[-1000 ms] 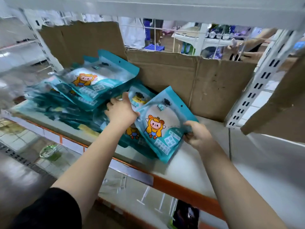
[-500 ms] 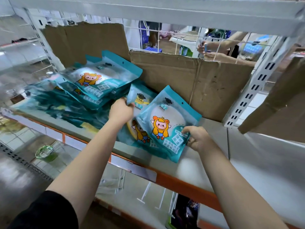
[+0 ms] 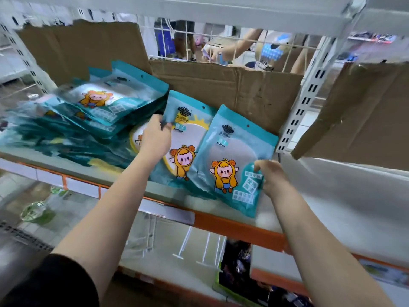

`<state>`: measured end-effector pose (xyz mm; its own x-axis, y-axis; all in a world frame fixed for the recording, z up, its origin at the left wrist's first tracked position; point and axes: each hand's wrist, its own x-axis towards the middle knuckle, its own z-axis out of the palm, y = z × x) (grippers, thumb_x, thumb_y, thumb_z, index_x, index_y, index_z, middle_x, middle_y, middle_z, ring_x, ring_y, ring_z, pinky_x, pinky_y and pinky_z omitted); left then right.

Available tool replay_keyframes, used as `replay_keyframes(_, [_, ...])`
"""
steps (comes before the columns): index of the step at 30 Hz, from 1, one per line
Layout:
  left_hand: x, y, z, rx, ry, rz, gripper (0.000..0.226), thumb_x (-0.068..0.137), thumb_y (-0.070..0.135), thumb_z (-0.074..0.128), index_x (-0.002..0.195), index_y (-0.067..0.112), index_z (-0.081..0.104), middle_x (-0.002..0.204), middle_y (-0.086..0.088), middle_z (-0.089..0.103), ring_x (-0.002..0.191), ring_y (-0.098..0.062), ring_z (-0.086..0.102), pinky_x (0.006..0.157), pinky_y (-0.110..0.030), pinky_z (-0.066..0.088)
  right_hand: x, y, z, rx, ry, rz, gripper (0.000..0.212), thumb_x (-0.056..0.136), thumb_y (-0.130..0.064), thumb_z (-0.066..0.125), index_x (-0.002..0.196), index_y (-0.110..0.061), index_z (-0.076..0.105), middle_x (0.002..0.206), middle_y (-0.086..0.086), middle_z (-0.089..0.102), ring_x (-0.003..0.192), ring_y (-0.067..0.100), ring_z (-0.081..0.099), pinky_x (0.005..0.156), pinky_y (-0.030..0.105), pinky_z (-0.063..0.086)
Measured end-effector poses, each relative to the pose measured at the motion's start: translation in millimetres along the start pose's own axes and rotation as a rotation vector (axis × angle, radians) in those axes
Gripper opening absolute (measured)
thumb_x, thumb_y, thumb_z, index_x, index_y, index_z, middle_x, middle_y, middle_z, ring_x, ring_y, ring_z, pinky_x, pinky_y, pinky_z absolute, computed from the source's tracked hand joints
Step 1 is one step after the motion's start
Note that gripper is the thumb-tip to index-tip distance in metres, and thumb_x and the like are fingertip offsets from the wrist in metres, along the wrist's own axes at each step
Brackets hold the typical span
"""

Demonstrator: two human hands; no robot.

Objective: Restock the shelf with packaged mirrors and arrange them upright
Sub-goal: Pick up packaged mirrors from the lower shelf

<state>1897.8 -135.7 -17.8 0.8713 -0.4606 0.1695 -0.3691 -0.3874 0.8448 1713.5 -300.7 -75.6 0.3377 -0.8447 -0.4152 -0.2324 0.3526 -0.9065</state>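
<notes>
Front pack (image 3: 230,160) and rear pack (image 3: 188,116) lean tilted against cardboard (image 3: 239,91) on shelf (image 3: 232,228). Left grip (image 3: 155,138) pinches rear pack's upper left edge; right grip (image 3: 271,177) holds front pack's lower right edge. Slumped pile of packs (image 3: 99,105) at left.

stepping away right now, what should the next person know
Left hand pinches the second mirror pack near its top edge; right hand grips the front mirror pack at its lower right.
Both packs lean tilted toward the cardboard on the shelf.
Done: two packs partly stood up.
Left: straighten them, then stand up the pile lying flat at left.
</notes>
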Motion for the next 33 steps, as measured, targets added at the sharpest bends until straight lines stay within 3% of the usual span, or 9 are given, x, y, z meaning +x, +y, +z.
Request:
replay_keyframes(6, [-22,8,21,0.013,0.045,0.088,0.021,0.1,0.021,0.037,0.116,0.011,0.046,0.096,-0.003,0.052,0.086,-0.025,0.048,0.074,-0.036,0.037,-6,0,-46,0.016,0.065,-0.046,0.032,0.07,0.012,0.036,0.093,-0.006,0.049,0.078,0.011,0.049,0.065,0.024,0.055,0.062,0.031,0.045])
replay_keyframes(10, [-38,30,46,-0.089,0.01,0.165,0.018,0.099,0.017,0.039,0.112,0.008,0.047,0.088,0.001,0.05,0.084,-0.02,0.045,0.069,-0.032,0.035,-13,0,-90,0.058,0.077,-0.059,0.036,0.076,0.014,0.036,0.105,-0.006,0.047,0.07,0.008,0.05,0.055,0.019,0.054,0.047,0.023,0.043])
replay_keyframes(15, [-76,75,104,-0.24,-0.114,0.202,0.013,0.099,0.014,0.042,0.11,0.01,0.048,0.08,0.01,0.045,0.085,-0.015,0.044,0.067,-0.023,0.035,-18,5,-183,0.068,0.219,-0.19,0.024,0.079,0.006,0.05,0.096,-0.011,0.053,0.073,0.008,0.056,0.063,0.022,0.057,0.062,0.033,0.048])
replay_keyframes(19, [-123,113,168,-0.29,-0.213,0.208,0.017,0.099,0.013,0.042,0.114,0.007,0.047,0.083,0.005,0.047,0.085,-0.016,0.043,0.069,-0.025,0.036,-29,21,-274,0.049,0.384,-0.234,0.026,0.077,0.001,0.055,0.097,-0.015,0.054,0.076,0.008,0.06,0.068,0.025,0.06,0.07,0.04,0.053])
replay_keyframes(23, [-168,156,227,-0.291,-0.272,0.215,0.025,0.1,0.018,0.042,0.12,0.004,0.046,0.097,-0.003,0.05,0.088,-0.017,0.046,0.077,-0.026,0.035,-44,33,-355,0.151,0.419,-0.192,0.027,0.08,0.007,0.05,0.104,-0.007,0.05,0.07,0.008,0.055,0.056,0.022,0.056,0.056,0.033,0.049])
replay_keyframes(27, [-219,186,286,-0.336,-0.336,0.236,0.024,0.1,0.017,0.041,0.12,0.006,0.047,0.086,0.004,0.049,0.075,-0.008,0.045,0.058,-0.009,0.035,-65,51,-435,0.157,0.564,-0.227,0.022,0.079,0.009,0.05,0.095,-0.006,0.053,0.072,0.009,0.055,0.061,0.022,0.053,0.056,0.031,0.045])
replay_keyframes(30, [-248,205,325,-0.384,-0.392,0.223,0.023,0.1,0.019,0.041,0.117,0.006,0.048,0.08,0.01,0.047,0.069,-0.001,0.042,0.061,-0.014,0.034,-80,64,-489,0.136,0.656,-0.225,0.016,0.08,0.006,0.051,0.088,-0.006,0.055,0.072,0.009,0.055,0.064,0.023,0.053,0.061,0.034,0.046])
replay_keyframes(33, [-270,225,359,-0.423,-0.444,0.193,0.015,0.099,0.02,0.043,0.108,0.012,0.051,0.08,0.008,0.049,0.069,-0.004,0.044,0.068,-0.026,0.036,-89,75,-534,0.165,0.712,-0.19,0.007,0.082,0.001,0.053,0.085,-0.006,0.056,0.07,0.009,0.056,0.06,0.023,0.055,0.061,0.034,0.048])
